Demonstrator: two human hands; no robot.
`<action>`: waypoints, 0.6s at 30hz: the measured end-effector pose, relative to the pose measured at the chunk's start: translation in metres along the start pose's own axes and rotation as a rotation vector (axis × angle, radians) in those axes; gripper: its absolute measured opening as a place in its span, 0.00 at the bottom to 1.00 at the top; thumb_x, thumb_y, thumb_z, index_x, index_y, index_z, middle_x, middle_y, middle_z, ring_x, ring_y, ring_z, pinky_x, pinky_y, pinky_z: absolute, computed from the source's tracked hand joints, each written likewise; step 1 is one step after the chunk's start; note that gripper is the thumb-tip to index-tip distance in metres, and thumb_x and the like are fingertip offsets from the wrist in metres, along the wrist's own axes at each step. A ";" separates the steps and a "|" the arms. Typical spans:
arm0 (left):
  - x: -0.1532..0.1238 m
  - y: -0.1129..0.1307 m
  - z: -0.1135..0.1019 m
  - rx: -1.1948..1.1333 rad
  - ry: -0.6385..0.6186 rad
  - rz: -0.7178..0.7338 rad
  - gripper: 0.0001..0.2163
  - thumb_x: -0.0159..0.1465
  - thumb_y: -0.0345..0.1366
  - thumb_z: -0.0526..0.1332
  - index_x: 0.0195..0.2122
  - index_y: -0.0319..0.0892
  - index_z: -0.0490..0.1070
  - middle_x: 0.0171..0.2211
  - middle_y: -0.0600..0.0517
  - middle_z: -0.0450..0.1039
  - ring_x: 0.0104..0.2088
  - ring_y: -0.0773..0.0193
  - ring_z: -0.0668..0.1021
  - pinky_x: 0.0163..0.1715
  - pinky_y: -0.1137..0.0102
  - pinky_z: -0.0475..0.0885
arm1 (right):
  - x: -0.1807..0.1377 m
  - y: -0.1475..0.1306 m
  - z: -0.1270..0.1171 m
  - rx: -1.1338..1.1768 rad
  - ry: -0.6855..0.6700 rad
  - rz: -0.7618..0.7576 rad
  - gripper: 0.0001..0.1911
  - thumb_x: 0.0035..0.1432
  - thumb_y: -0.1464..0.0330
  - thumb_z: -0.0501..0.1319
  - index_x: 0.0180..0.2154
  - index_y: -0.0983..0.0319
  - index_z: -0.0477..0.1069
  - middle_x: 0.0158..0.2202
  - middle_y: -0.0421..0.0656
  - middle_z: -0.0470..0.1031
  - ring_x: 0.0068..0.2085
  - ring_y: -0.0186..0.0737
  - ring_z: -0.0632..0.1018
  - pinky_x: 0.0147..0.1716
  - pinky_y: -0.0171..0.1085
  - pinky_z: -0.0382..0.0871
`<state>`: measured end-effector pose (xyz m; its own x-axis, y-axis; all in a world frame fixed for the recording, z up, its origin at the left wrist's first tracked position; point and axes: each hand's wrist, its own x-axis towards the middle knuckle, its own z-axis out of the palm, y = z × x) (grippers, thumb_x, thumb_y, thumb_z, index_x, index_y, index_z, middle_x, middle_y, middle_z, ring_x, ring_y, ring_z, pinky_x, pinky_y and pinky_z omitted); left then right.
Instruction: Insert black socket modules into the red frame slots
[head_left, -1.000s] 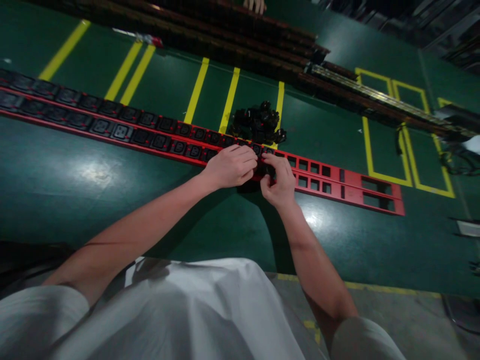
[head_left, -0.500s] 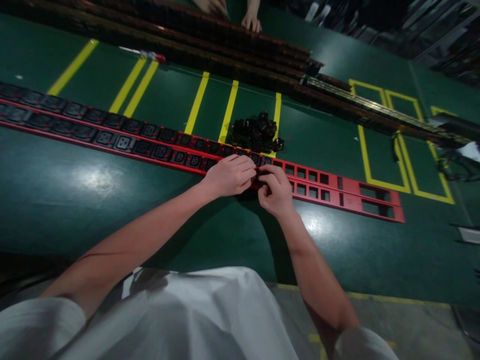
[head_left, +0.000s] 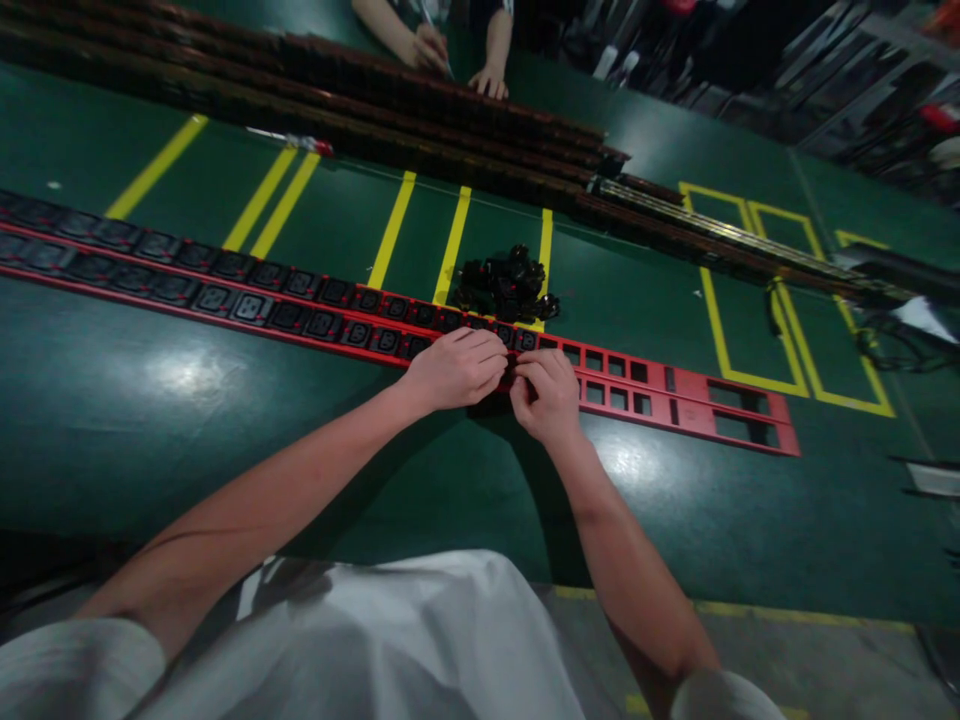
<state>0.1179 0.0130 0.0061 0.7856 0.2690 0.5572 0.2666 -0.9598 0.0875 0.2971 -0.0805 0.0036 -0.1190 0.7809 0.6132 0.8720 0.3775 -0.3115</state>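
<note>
A long red metal strip (head_left: 684, 410) with two rows of cut-outs lies across the green bench. Black power sockets (head_left: 358, 334) fill its left and middle cut-outs; those towards the right end are open holes. My left hand (head_left: 459, 368) rests over the lower row with its fingers curled down. Facing it, my right hand (head_left: 549, 392) is closed in a pinch. Between the two sets of fingertips is a black power socket (head_left: 511, 366), mostly hidden, at the lower row. Just behind the strip sits a pile of loose black sockets (head_left: 510, 282).
Long dark metal bars (head_left: 450, 125) lie stacked across the back. A screwdriver (head_left: 311, 145) with a red-tipped handle lies before them. Beyond are another person's hands (head_left: 491, 78), one with a pen-like tool. Yellow tape lines (head_left: 394, 230) mark the bench; cables (head_left: 900, 345) lie far right.
The whole view has shifted slightly, showing more of the other person's arms at the back. Both my hands stay at the same place on the strip, with little visible finger movement.
</note>
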 end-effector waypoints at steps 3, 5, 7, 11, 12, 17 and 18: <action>0.002 0.004 -0.001 0.038 -0.011 0.035 0.11 0.71 0.32 0.54 0.44 0.37 0.76 0.46 0.44 0.81 0.48 0.55 0.80 0.47 0.61 0.73 | 0.001 0.001 -0.001 0.005 0.001 -0.027 0.07 0.56 0.76 0.58 0.33 0.59 0.71 0.36 0.47 0.79 0.38 0.46 0.76 0.37 0.46 0.72; 0.003 0.009 -0.001 0.051 -0.023 0.044 0.11 0.71 0.32 0.55 0.46 0.36 0.76 0.48 0.43 0.80 0.50 0.54 0.79 0.50 0.60 0.72 | 0.002 0.004 -0.005 0.014 -0.008 -0.019 0.08 0.56 0.77 0.58 0.33 0.60 0.72 0.37 0.46 0.80 0.38 0.46 0.77 0.37 0.46 0.73; 0.005 0.012 0.000 0.051 -0.046 0.029 0.13 0.70 0.32 0.55 0.50 0.36 0.75 0.51 0.42 0.79 0.52 0.53 0.78 0.52 0.59 0.72 | 0.005 0.012 -0.009 0.051 0.014 0.022 0.09 0.57 0.77 0.57 0.33 0.60 0.73 0.37 0.46 0.80 0.39 0.45 0.79 0.39 0.46 0.74; 0.006 0.015 0.000 0.032 -0.095 -0.006 0.15 0.70 0.35 0.57 0.54 0.38 0.74 0.55 0.41 0.77 0.54 0.51 0.77 0.54 0.57 0.71 | 0.022 0.045 -0.012 -0.002 0.080 0.163 0.12 0.59 0.76 0.55 0.39 0.60 0.75 0.42 0.49 0.78 0.46 0.46 0.79 0.45 0.47 0.76; 0.006 0.015 0.000 0.022 -0.102 -0.008 0.15 0.70 0.35 0.58 0.55 0.38 0.74 0.55 0.41 0.76 0.54 0.51 0.77 0.54 0.56 0.71 | 0.029 0.055 -0.011 -0.035 0.057 0.196 0.16 0.58 0.76 0.55 0.44 0.61 0.75 0.48 0.51 0.77 0.49 0.47 0.78 0.45 0.47 0.77; 0.006 0.013 -0.001 0.001 -0.108 -0.013 0.14 0.70 0.35 0.57 0.53 0.37 0.75 0.55 0.41 0.76 0.55 0.51 0.77 0.55 0.57 0.71 | 0.055 0.093 0.006 -0.130 -0.184 0.304 0.21 0.54 0.74 0.59 0.50 0.62 0.73 0.52 0.54 0.73 0.45 0.49 0.78 0.44 0.49 0.76; 0.006 0.013 -0.002 0.001 -0.107 -0.014 0.14 0.70 0.35 0.57 0.53 0.37 0.75 0.55 0.41 0.76 0.55 0.51 0.77 0.54 0.57 0.71 | 0.057 0.096 0.008 -0.135 -0.207 0.321 0.18 0.53 0.73 0.59 0.47 0.62 0.74 0.47 0.53 0.75 0.43 0.49 0.77 0.44 0.50 0.76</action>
<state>0.1248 0.0023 0.0116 0.8370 0.2898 0.4643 0.2787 -0.9558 0.0940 0.3703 0.0041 0.0029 0.0880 0.9374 0.3368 0.9332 0.0406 -0.3570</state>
